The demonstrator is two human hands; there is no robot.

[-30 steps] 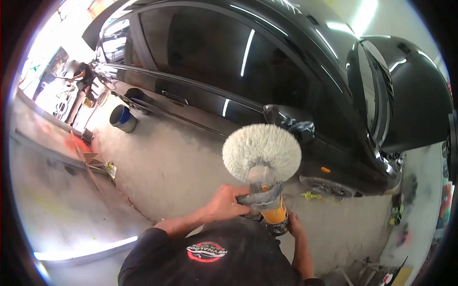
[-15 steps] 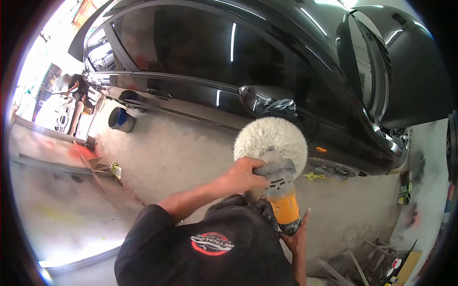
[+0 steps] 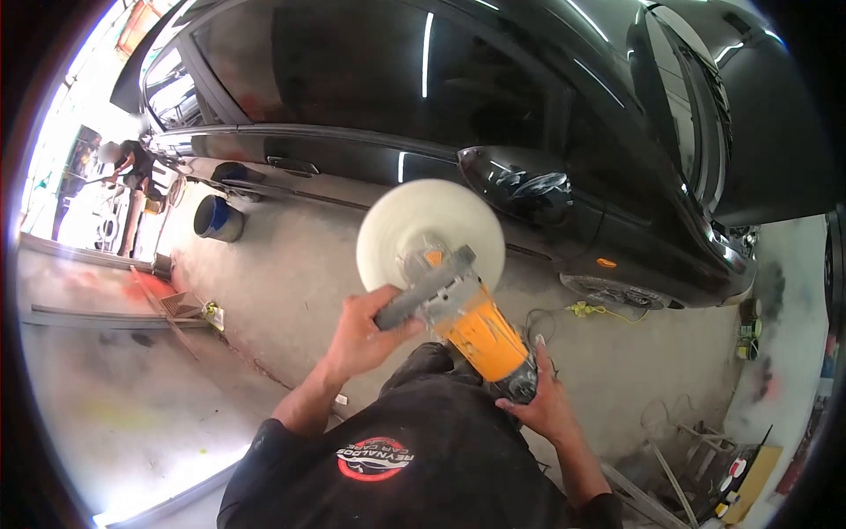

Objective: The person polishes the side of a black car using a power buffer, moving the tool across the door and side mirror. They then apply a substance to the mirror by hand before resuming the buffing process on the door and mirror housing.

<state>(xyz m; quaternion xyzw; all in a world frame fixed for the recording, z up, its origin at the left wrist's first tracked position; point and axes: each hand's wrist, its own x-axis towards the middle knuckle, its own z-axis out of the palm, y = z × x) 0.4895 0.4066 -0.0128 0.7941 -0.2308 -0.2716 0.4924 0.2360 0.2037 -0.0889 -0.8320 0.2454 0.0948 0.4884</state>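
Observation:
A yellow and grey polisher [image 3: 483, 333] is held in front of my body by both hands. My left hand [image 3: 366, 333] is wrapped round its dark front handle [image 3: 414, 300]. Around the black rear end of the tool, my right hand [image 3: 539, 392] is closed, with the thumb lying along the underside. The round white wool pad [image 3: 414, 216] looks smooth and blurred, as if spinning. It overlaps the lower door of a black car [image 3: 352, 97] in this view, left of the side mirror [image 3: 515, 181], which has whitish smears on its housing.
A dark bucket [image 3: 218, 219] stands on the concrete floor [image 3: 291, 264] at left. Farther back, a person [image 3: 134, 163] bends over something. A yellow cord connector [image 3: 583, 309] lies near the front wheel. Metal frames and boards [image 3: 736, 485] lean at lower right.
The polisher has moved left and tilted, its pad turning from fluffy to smooth and blurred. Both hands have shifted with it, and my right hand shows more fully on the rear end.

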